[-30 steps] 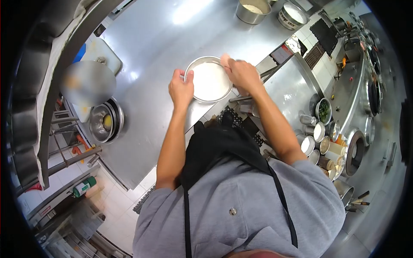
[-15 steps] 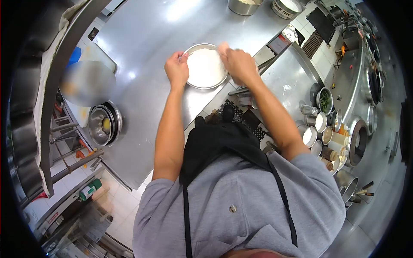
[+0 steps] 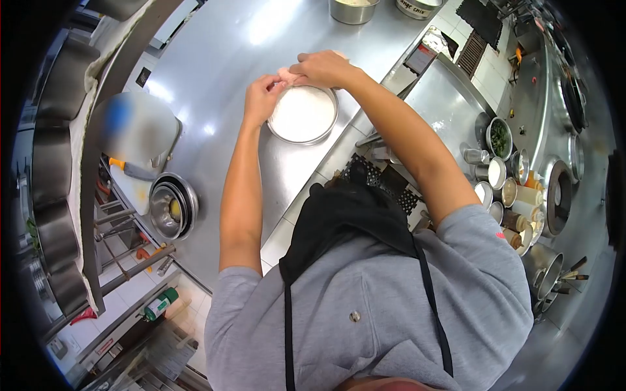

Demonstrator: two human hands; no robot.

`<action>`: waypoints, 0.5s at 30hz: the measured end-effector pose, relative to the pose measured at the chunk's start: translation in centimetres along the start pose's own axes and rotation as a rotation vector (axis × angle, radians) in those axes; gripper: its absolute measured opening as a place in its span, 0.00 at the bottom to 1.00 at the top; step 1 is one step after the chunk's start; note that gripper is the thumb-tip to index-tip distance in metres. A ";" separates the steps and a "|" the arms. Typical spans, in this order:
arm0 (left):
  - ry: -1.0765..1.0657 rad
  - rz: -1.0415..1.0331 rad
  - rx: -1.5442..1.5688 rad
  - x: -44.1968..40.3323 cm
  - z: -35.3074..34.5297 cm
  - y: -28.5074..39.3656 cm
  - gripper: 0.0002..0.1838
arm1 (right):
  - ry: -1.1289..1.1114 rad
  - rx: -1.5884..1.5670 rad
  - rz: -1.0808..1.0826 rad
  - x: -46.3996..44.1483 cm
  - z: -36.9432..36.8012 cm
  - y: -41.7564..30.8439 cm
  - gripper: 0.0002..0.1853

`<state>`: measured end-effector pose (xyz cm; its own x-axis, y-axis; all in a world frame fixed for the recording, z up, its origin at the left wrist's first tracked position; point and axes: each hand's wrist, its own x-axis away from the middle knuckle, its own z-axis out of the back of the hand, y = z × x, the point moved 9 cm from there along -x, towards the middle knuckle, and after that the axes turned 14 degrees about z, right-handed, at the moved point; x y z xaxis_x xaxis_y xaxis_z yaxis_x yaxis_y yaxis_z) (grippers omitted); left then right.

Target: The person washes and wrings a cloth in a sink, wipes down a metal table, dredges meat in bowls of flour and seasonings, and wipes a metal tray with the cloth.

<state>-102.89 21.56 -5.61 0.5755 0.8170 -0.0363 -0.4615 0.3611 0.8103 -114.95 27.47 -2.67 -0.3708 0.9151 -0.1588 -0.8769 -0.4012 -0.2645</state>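
Note:
A round metal pan filled with white powder rests on the steel table in front of me. At its far left rim, my left hand pinches a pale pink cloth-like piece. My right hand is closed on the same piece from the other side, above the pan's far rim. What the piece is made of is too small to tell.
Nested metal bowls stand at the left table edge near a cutting board with a yellow-handled knife. Two round tins are at the far edge. Several condiment containers and a bowl of greens stand right.
My right hand has moved left across the pan's far side to meet my left hand. The pink piece now shows between them. The view has shifted slightly.

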 end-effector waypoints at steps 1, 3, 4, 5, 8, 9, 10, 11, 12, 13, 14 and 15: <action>-0.034 0.132 0.175 -0.2 -0.4 -1.2 0.13 | -0.022 0.023 0.042 -0.2 0.1 -0.2 0.17; -0.081 0.277 0.350 0.2 -1.5 -3.0 0.12 | 0.011 0.023 -0.048 1.1 0.0 0.4 0.17; -0.015 0.289 0.319 0.6 -1.1 -2.8 0.12 | 0.041 0.031 -0.129 2.2 0.4 0.7 0.16; 0.053 0.303 0.289 1.2 -0.9 -2.7 0.11 | 0.032 0.028 -0.133 3.4 0.3 -0.1 0.16; 0.366 0.347 0.196 4.5 0.0 -1.6 0.10 | 0.123 0.077 -0.499 9.3 1.6 -1.6 0.11; 0.375 0.350 0.194 5.3 -0.7 -1.4 0.10 | 0.166 0.056 -0.575 10.9 1.6 -2.8 0.11; 0.508 0.356 0.270 6.5 -0.6 -1.9 0.10 | 0.182 0.073 -0.677 12.1 0.8 -3.7 0.11; 0.633 0.360 0.342 8.0 -0.2 -2.3 0.10 | 0.191 0.047 -0.716 12.7 0.0 -4.6 0.12; 0.629 0.357 0.336 9.3 -0.4 -2.5 0.10 | 0.199 0.022 -0.759 13.2 -0.6 -5.0 0.13; 0.626 0.385 0.340 10.8 -0.5 -2.6 0.10 | 0.206 0.021 -0.766 13.5 -0.6 -4.8 0.13; 0.624 0.410 0.345 12.3 -0.3 -2.6 0.11 | 0.228 0.015 -0.692 13.2 -0.3 -4.6 0.14; 0.620 0.395 0.341 13.6 0.3 -2.8 0.11 | 0.254 0.009 -0.617 12.6 0.0 -4.3 0.15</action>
<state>-93.56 31.52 -8.13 -0.1122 0.9922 0.0537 -0.2632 -0.0818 0.9613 -115.86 40.71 -3.50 0.2826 0.9381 -0.2001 -0.9082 0.1945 -0.3707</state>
